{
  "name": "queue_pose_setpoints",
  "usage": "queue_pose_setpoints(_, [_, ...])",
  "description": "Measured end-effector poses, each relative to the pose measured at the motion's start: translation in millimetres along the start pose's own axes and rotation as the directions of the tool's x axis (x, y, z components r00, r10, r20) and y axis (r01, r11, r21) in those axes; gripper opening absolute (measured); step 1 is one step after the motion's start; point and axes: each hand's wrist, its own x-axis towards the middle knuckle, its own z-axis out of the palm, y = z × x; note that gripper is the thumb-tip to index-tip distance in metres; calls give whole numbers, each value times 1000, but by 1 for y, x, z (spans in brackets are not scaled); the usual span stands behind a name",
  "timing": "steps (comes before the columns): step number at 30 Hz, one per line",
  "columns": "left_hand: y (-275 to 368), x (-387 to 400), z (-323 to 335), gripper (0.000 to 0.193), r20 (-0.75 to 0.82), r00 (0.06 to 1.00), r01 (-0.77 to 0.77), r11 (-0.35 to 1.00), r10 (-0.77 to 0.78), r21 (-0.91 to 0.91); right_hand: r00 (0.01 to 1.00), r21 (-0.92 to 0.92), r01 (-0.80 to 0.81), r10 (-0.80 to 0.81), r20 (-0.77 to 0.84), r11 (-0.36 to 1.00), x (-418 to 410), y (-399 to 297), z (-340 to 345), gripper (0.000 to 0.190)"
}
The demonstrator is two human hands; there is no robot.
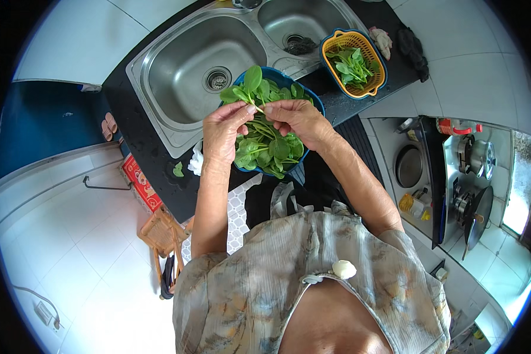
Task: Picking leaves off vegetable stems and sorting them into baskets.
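Note:
Between my two hands is a leafy green sprig (252,80), its pale stem pinched by the fingers of both. My left hand (225,128) grips it from the left, thumb against the stem. From the right, my right hand (297,118) pinches the stem's lower end between thumb and finger. Beneath them sits a blue basin (317,99) heaped with loose leafy greens (270,148), partly hidden by my hands. At the upper right, a yellow and blue colander basket (377,57) holds more picked greens (353,66).
A double steel sink (177,57) is set in the black counter (128,110). Dark netting (301,45) lies by the smaller drain. A torn leaf (178,169) and white crumpled tissue (196,159) are left of the basin. Cloths (381,42) lie beyond the basket. A wok (478,217) stands on the stove at right.

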Motion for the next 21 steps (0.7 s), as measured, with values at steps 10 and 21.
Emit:
queue_pose_setpoints(10, [0,-6,10,24,-11,989,-140,976,144,166,991,-104,130,-131,-11,986,-2,-1,9,22])
queue_pose_setpoints(21, [36,-1,-21,35,-10,996,-82,984,84,159,960,-479,157,-247,-130,864,5,-10,-7,22])
